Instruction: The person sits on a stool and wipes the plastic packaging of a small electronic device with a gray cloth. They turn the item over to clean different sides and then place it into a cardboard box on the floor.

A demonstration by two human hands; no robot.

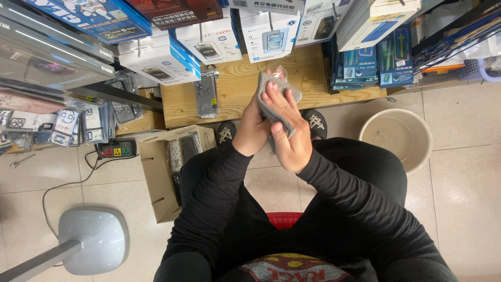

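A wooden tabletop [235,89] runs across the top, stacked with boxed phone accessories [156,60] and a clear phone case [206,94]. On the tiled floor [459,172] stand a beige bucket [396,138] at right, an open cardboard box [167,167] at left, a grey stand base [94,237] and a power strip [116,150]. Above the person's lap, the right hand [287,130] lies with fingers closed over a grey cloth [271,96], pressing it; the left hand [253,128] grips the cloth from behind, both hands touching.
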